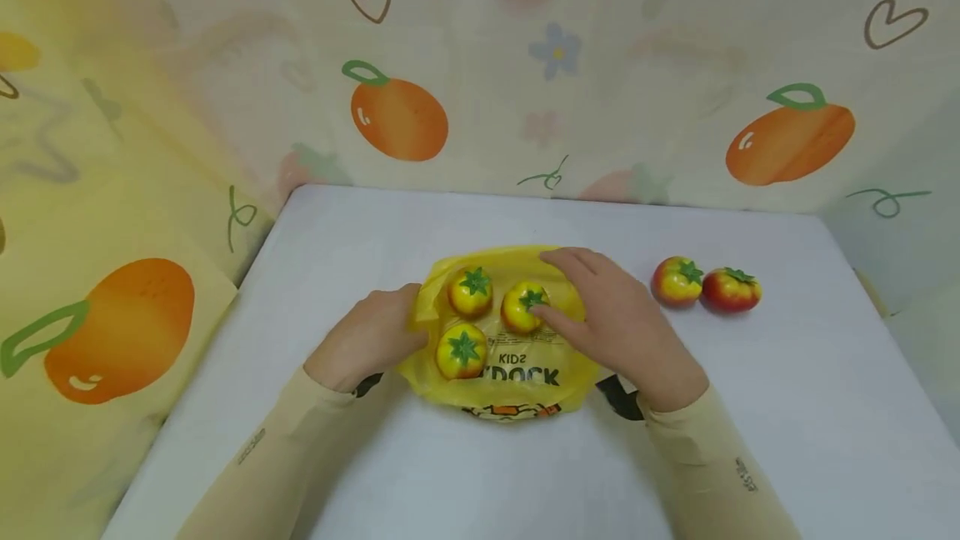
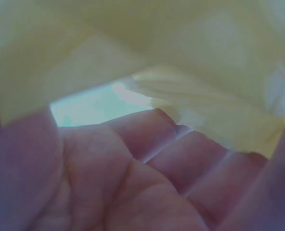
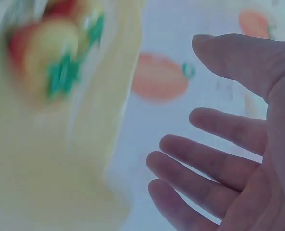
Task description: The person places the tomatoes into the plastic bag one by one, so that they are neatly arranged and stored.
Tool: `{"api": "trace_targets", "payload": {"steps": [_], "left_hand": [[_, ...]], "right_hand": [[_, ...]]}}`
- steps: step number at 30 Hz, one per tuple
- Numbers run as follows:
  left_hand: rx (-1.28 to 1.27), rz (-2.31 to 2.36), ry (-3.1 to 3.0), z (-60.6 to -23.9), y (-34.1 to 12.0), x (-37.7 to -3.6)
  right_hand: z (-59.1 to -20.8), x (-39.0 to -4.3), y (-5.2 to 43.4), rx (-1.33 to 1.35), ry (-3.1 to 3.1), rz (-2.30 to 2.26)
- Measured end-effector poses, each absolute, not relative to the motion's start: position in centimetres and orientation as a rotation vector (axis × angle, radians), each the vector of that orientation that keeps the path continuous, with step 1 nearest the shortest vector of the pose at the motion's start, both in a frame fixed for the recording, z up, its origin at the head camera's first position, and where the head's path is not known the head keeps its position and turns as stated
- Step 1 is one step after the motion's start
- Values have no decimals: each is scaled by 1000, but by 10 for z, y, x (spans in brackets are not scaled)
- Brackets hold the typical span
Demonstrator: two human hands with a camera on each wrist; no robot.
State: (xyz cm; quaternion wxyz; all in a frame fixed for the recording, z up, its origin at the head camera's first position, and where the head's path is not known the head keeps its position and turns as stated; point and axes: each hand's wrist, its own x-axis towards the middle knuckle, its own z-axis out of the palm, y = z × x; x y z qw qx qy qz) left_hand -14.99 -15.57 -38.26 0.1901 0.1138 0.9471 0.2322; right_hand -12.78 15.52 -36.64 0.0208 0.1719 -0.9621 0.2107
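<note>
Head view: your left hand (image 1: 367, 338) pinches the yellow bag (image 1: 517, 373) edge. Your right hand (image 1: 622, 325), fingers spread, rests over it. Three tomatoes (image 1: 470, 291) lie on the bag.

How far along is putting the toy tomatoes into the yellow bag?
Three tomatoes already lie in the yellow bag. The left hand grips the bag's edge, and the right hand hovers open over it. Two reddish tomatoes remain outside on the white table.
</note>
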Motion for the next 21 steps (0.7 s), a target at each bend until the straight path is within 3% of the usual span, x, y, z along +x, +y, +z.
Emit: {"api": "trace_targets", "payload": {"steps": [10, 21], "left_hand": [[297, 654, 2646, -380, -156, -150], [335, 657, 2680, -382, -156, -151]], "right_hand": [[-373, -150, 237, 295, -2959, 627], [-399, -165, 289, 18, -3093, 642]]}}
